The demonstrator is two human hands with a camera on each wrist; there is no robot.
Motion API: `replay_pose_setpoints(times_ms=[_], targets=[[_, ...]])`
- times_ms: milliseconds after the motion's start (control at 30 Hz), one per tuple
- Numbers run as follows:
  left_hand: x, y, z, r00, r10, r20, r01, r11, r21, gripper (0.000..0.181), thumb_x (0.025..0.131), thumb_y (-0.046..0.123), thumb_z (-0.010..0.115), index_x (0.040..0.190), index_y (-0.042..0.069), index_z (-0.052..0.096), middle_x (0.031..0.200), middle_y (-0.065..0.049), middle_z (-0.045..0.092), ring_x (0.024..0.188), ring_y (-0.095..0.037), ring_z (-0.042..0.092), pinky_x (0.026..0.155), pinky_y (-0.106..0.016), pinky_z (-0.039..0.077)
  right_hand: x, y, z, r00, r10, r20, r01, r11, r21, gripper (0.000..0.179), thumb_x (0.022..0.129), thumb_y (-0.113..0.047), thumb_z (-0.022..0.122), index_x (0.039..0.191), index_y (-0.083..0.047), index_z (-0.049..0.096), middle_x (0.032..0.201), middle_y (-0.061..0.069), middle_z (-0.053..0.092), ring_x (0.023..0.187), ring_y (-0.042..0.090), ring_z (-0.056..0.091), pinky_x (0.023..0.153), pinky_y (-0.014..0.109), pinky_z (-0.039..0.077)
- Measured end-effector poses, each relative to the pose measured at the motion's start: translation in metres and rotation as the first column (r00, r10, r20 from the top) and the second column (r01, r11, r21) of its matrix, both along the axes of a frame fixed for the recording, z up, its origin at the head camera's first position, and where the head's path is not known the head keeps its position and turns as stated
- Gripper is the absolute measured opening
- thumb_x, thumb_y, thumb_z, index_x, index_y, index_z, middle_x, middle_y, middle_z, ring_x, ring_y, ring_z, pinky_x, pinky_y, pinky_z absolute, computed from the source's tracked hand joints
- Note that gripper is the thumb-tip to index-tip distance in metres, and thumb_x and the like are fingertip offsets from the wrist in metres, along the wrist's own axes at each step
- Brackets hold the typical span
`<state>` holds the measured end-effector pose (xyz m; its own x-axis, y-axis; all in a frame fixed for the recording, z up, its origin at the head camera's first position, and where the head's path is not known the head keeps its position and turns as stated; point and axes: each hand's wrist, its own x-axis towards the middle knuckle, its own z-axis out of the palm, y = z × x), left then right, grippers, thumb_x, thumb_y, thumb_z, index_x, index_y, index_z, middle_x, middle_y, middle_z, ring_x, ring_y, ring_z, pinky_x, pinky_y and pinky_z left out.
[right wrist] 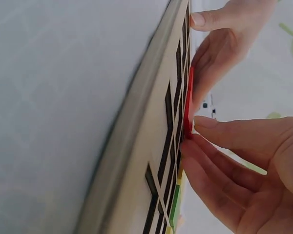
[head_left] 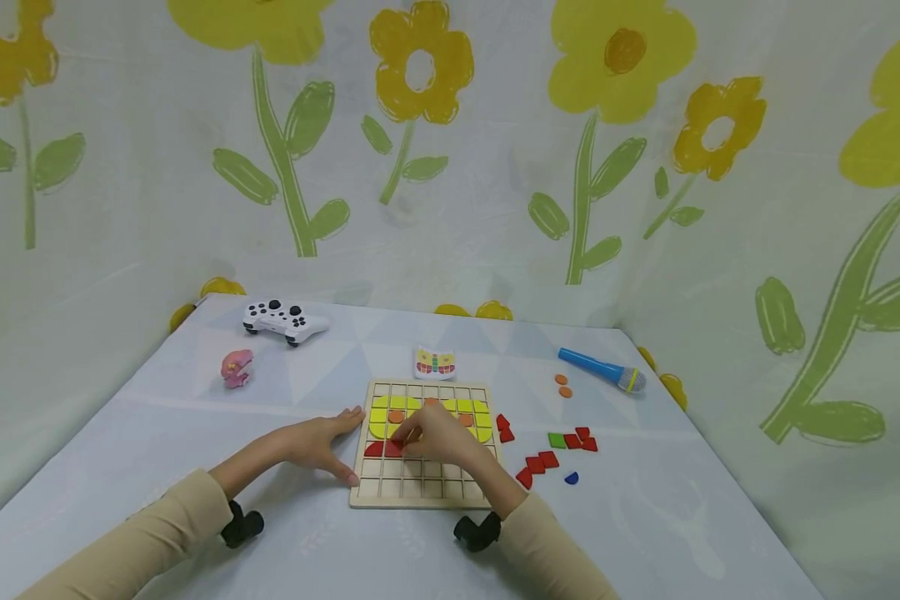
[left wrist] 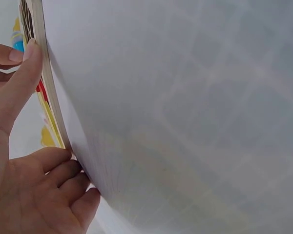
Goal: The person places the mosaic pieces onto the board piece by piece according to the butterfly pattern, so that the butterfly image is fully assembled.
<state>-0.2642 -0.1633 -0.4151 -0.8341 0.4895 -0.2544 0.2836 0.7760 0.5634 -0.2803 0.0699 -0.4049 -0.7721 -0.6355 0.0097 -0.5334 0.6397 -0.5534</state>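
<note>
A wooden grid board [head_left: 397, 498] lies on the table, with yellow tiles [head_left: 378, 415] and orange discs [head_left: 396, 416] set in its upper rows. My left hand [head_left: 315, 443] rests along the board's left edge, thumb and fingers spread. The thumb [left wrist: 27, 73] touches the rim in the left wrist view. My right hand [head_left: 438, 435] is over the middle of the board. Its thumb and fingertips pinch a red tile [right wrist: 188, 109] low against the grid. Beside that tile, a red quarter-round tile [head_left: 373, 449] sits at the row's left end. My right hand hides part of the pattern.
Right of the board lie several loose red tiles [head_left: 547, 459], a green tile [head_left: 557, 440], a blue half-round [head_left: 572, 478] and two orange discs [head_left: 564, 392]. Farther off are a blue microphone [head_left: 596, 367], a butterfly card [head_left: 435, 364], a white game controller [head_left: 279, 320] and a pink toy [head_left: 236, 367].
</note>
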Motion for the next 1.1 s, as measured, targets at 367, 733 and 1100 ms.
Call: replay_pose_setpoints(times_ms=[367, 733, 1100], targets=[[0.0, 0.0, 0.0, 1.0, -0.006, -0.003, 0.005, 1.0, -0.003, 0.108, 0.071, 0.043, 0.084, 0.15, -0.001, 0.026, 0.156, -0.022, 0.019, 0.143, -0.041, 0.016, 0.112, -0.057, 0.02, 0.007, 0.012, 0.006, 0.999, -0.031, 0.013, 0.031, 0.999, -0.027, 0.016, 0.083, -0.008, 0.075, 0.099, -0.009, 0.077, 0.088, -0.004, 0.071, 0.076, 0.006, 0.059, 0.065, 0.016, 0.051], [-0.001, 0.0, -0.001, 1.0, 0.002, -0.011, -0.002, 1.0, -0.007, 0.109, 0.07, 0.043, 0.085, 0.15, -0.001, 0.027, 0.157, -0.02, 0.02, 0.143, -0.039, 0.016, 0.112, -0.055, 0.021, 0.013, 0.046, 0.005, 0.998, -0.05, -0.026, 0.049, 0.998, -0.048, 0.015, 0.084, -0.01, 0.075, 0.098, -0.01, 0.076, 0.09, -0.004, 0.071, 0.078, 0.007, 0.06, 0.067, 0.019, 0.052], [-0.001, 0.001, -0.001, 1.0, 0.001, -0.005, -0.001, 1.0, -0.001, 0.109, 0.069, 0.043, 0.085, 0.15, -0.001, 0.027, 0.157, -0.021, 0.02, 0.143, -0.039, 0.016, 0.112, -0.055, 0.021, 0.015, 0.106, 0.009, 0.986, -0.135, -0.101, 0.133, 0.991, -0.032, 0.016, 0.083, -0.005, 0.075, 0.099, -0.006, 0.074, 0.096, 0.002, 0.071, 0.081, 0.014, 0.061, 0.071, 0.024, 0.053]])
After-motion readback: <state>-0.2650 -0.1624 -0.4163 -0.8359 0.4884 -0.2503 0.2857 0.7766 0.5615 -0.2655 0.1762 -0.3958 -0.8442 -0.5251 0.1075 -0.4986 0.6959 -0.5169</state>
